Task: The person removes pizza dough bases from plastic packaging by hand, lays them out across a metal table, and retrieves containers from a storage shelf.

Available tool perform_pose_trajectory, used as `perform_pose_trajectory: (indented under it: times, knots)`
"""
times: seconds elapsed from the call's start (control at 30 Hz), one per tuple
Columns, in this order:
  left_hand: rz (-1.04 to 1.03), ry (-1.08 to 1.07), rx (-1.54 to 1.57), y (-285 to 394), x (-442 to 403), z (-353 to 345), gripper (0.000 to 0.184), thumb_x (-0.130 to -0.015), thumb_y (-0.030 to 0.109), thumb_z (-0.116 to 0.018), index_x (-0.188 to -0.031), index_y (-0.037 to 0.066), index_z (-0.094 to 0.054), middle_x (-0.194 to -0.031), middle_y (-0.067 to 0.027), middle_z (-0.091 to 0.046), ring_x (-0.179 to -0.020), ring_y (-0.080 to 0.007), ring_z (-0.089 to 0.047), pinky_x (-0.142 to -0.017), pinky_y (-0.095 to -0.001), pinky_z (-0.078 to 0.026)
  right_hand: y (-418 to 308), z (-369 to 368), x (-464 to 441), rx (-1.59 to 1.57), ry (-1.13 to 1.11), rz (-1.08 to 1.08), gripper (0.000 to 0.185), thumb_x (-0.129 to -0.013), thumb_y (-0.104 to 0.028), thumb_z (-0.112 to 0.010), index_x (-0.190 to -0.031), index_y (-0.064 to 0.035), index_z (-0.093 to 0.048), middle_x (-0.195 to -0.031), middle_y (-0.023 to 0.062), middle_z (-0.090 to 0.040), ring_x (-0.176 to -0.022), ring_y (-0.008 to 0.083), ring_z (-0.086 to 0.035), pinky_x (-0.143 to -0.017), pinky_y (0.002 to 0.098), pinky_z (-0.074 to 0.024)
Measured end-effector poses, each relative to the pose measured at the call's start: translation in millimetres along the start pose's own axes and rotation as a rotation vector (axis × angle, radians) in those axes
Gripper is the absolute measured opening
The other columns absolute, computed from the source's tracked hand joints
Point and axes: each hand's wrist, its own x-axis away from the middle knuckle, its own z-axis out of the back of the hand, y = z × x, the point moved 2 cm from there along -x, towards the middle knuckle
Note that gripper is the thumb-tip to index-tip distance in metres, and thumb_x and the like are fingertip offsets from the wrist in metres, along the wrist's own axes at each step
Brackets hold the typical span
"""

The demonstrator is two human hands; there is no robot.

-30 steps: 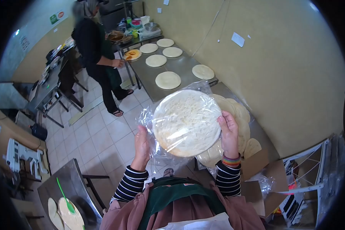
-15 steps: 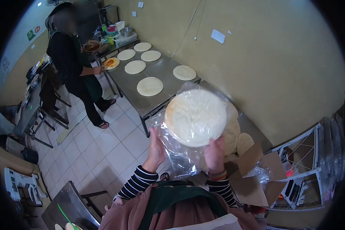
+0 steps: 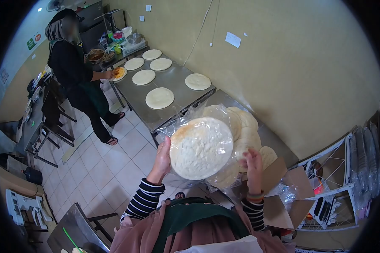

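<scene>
The left hand (image 3: 161,159) is clamped on the left edge of a round bread (image 3: 202,148) in a clear bag (image 3: 193,113), thumb up along the front, fingers hidden behind. The bread is held up in front of the body, its face toward the camera, a browned patch at upper left. The right hand (image 3: 252,162) is apart from it on the right, raised, its blurred fingers loosely bent and spread; whether they touch the pile (image 3: 248,133) of breads is unclear. A striped band circles the right wrist.

An open box (image 3: 280,214) beside the right sleeve has clear plastic in it. At lower left, a green utensil (image 3: 71,237) shows over a small table (image 3: 74,223). The pile is on a table (image 3: 280,145) beyond the held bread.

Farther off, six plain breads (image 3: 160,98) lie spread on a steel table (image 3: 128,90). At its far left corner, a co-worker's hand (image 3: 109,75) is at a bread with orange topping (image 3: 119,74), near a sauce bowl (image 3: 96,56). Marks on the wall paper (image 3: 232,39) and the green and red stickers (image 3: 34,41) are too small to read.
</scene>
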Motion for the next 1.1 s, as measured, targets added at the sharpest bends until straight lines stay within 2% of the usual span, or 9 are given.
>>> perform_pose_trajectory:
  times: [0.13, 0.23, 0.47, 0.53, 0.77, 0.83, 1.0, 1.03, 1.1]
  knots:
    - [0.024, -0.064, -0.115, 11, 9, -11, 0.05, -0.093, 0.04, -0.035, -0.105, -0.004, -0.056, -0.098, -0.0097, -0.062, -0.087, -0.0136, -0.059, -0.078, -0.0263, -0.045, -65, -34, -17, 0.553, -0.051, 0.821, 0.025, -0.081, -0.011, -0.057, -0.105, -0.004, -0.055, -0.106, 0.0093, -0.054, -0.092, 0.0198, -0.054, -0.077, 0.0307, -0.0428]
    - [0.074, -0.126, -0.155, 9, 15, -13, 0.049, -0.093, 0.039, -0.036, -0.102, -0.004, -0.057, -0.095, -0.0085, -0.062, -0.083, -0.0115, -0.058, -0.075, -0.0252, -0.045, -97, -70, -23, 0.65, -0.212, 1.003, 0.024, -0.076, -0.009, -0.061, -0.099, -0.0033, -0.057, -0.099, 0.0124, -0.055, -0.086, 0.0207, -0.054, -0.077, 0.0292, -0.0416]
    - [0.086, -0.009, -0.168, 12, 27, -12, 0.048, -0.093, 0.039, -0.036, -0.101, -0.004, -0.058, -0.094, -0.0079, -0.062, -0.082, -0.0112, -0.058, -0.073, -0.0247, -0.045, -74, -62, -35, 0.599, -0.37, 0.893, 0.012, -0.074, -0.005, -0.061, -0.085, -0.0015, -0.059, -0.086, 0.0115, -0.057, -0.08, 0.019, -0.055, -0.077, 0.0285, -0.0422]
    - [0.107, 0.065, -0.097, 16, 31, -14, 0.049, -0.093, 0.039, -0.036, -0.101, -0.004, -0.058, -0.094, -0.0079, -0.062, -0.082, -0.0111, -0.058, -0.073, -0.0247, -0.045, -68, -50, -41, 0.088, -0.284, 0.839, 0.016, -0.078, -0.005, -0.059, -0.094, -0.0019, -0.058, -0.097, 0.0102, -0.056, -0.087, 0.0168, -0.053, -0.08, 0.0292, -0.0413]
    - [-0.05, 0.15, -0.232, -1, 43, -32, 0.047, -0.094, 0.036, -0.033, -0.101, -0.004, -0.057, -0.088, -0.0084, -0.061, -0.078, -0.0132, -0.056, -0.072, -0.0256, -0.043, -18, -67, -12, -0.238, 0.085, 0.528, 0.027, -0.088, -0.014, -0.05, -0.111, 0.0003, -0.048, -0.117, 0.0111, -0.043, -0.098, 0.0155, -0.045, -0.084, 0.0265, -0.0377]
    - [-0.205, 0.126, -0.585, -12, 46, -27, 0.044, -0.095, 0.032, -0.033, -0.101, -0.004, -0.057, -0.079, -0.007, -0.055, -0.073, -0.0135, -0.049, -0.069, -0.0272, -0.039, 14, -73, -6, 0.227, 0.069, 0.486, 0.024, -0.089, -0.019, -0.05, -0.106, -0.0014, -0.05, -0.102, 0.0087, -0.05, -0.088, 0.0129, -0.049, -0.078, 0.0241, -0.0393]
    - [-0.311, 0.175, -0.656, 16, 57, -27, 0.042, -0.095, 0.031, -0.034, -0.106, -0.004, -0.055, -0.083, -0.0078, -0.055, -0.076, -0.014, -0.049, -0.072, -0.0275, -0.039, 19, -41, -11, -0.089, -0.118, 0.145, 0.014, -0.088, -0.016, -0.051, -0.097, -0.0051, -0.051, -0.077, 0.0012, -0.051, -0.065, 0.008, -0.048, -0.059, 0.0221, -0.0409]
    - [-0.212, 0.156, -0.4, 29, 57, -29, 0.043, -0.094, 0.032, -0.035, -0.108, -0.004, -0.055, -0.09, -0.0085, -0.057, -0.081, -0.014, -0.052, -0.075, -0.0268, -0.04, 15, -35, -11, -0.32, -0.171, -0.006, 0.01, -0.087, -0.014, -0.05, -0.093, -0.0061, -0.052, -0.07, -0.0012, -0.049, -0.058, 0.0069, -0.047, -0.053, 0.0219, -0.0399]
    - [-0.123, 0.137, -0.141, 39, 59, -20, 0.044, -0.094, 0.033, -0.036, -0.11, -0.004, -0.055, -0.097, -0.0093, -0.059, -0.086, -0.014, -0.055, -0.079, -0.026, -0.041, 12, -7, -22, -0.168, -0.169, -0.049, 0.008, -0.087, -0.012, -0.049, -0.092, -0.0059, -0.052, -0.07, -0.0006, -0.049, -0.056, 0.0071, -0.046, -0.05, 0.0224, -0.0398]
